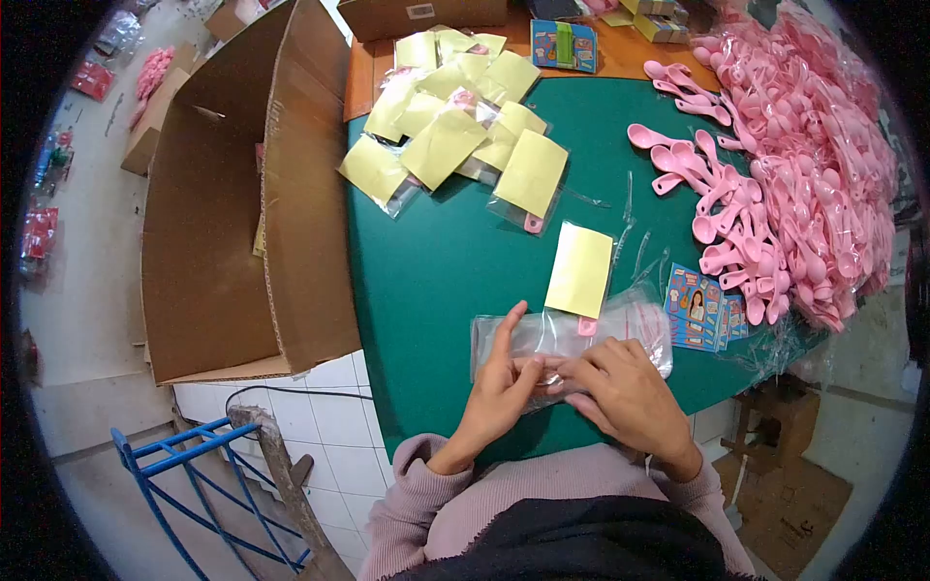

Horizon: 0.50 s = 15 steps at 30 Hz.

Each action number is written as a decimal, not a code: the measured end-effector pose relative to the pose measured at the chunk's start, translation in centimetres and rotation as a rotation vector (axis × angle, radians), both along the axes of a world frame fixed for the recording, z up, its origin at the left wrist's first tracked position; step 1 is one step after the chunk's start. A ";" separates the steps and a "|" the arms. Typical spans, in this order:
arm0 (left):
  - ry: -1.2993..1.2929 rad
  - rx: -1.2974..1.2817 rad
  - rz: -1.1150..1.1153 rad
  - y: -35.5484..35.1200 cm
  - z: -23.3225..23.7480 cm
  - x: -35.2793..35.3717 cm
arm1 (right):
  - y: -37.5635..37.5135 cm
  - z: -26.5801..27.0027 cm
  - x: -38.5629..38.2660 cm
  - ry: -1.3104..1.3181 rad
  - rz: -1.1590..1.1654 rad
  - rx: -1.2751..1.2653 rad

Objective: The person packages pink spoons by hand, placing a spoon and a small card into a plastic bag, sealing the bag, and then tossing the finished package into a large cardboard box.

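Both hands are at the front of the green table, over a stack of clear plastic bags. My left hand has its index finger stretched out and its thumb at the bags' lower edge. My right hand is bent over the same edge, its fingertips close to my left thumb; what they pinch, if anything, is too small to tell. Just above the hands, a yellow card lies in a clear bag, with a pink end showing below it. Blue printed cards lie right of the bags.
A pile of bagged yellow cards lies at the back left of the green table. Pink spoons are heaped on the right. An open cardboard box stands at left, above a blue metal frame.
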State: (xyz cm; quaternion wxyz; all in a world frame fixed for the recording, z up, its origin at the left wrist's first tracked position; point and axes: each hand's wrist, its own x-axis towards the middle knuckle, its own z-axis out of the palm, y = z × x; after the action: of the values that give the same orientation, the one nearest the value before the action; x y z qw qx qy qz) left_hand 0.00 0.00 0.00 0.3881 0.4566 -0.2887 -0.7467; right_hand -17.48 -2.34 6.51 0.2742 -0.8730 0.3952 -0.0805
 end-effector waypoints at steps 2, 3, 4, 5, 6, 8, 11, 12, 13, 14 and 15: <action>-0.191 -0.152 -0.121 0.3 -0.3 -0.1 | 0.1 0.6 0.2 -0.029 -0.074 0.004; -0.224 -0.163 -0.127 0.1 -0.2 0.2 | 0.0 -0.1 0.5 -0.062 -0.078 -0.008; -0.174 -0.155 -0.127 0.1 0.3 0.0 | 0.1 -0.2 0.8 -0.095 -0.128 -0.022; -0.123 -0.145 -0.128 0.2 0.7 -0.3 | 0.2 -0.1 1.0 -0.126 -0.180 -0.035; -0.119 -0.141 -0.131 0.4 1.0 -0.6 | 0.4 -0.3 1.1 -0.122 -0.182 -0.031; -0.016 -0.096 -0.046 0.5 1.2 -0.8 | 0.5 -0.9 1.4 -0.125 -0.200 -0.066; -0.052 -0.028 -0.034 0.9 0.5 -0.3 | 0.4 -0.7 1.6 -0.115 -0.176 -0.064; -0.051 -0.030 -0.035 0.9 0.6 -0.3 | 0.4 -0.9 1.6 -0.115 -0.178 -0.066; -0.039 -0.021 -0.022 0.8 0.9 -0.3 | 0.5 -1.2 1.6 -0.118 -0.131 -0.125; -0.029 -0.013 -0.009 0.7 1.1 -0.3 | 0.5 -1.4 1.6 -0.122 -0.084 -0.184; -0.029 -0.014 -0.012 0.4 1.2 -0.4 | 0.6 -1.4 1.6 -0.123 -0.086 -0.186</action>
State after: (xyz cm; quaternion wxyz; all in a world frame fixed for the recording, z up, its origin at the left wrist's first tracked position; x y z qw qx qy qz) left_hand -0.37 0.42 1.18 0.3827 0.4630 -0.3025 -0.7400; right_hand -15.90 -1.73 5.16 0.2121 -0.8702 0.4057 -0.1818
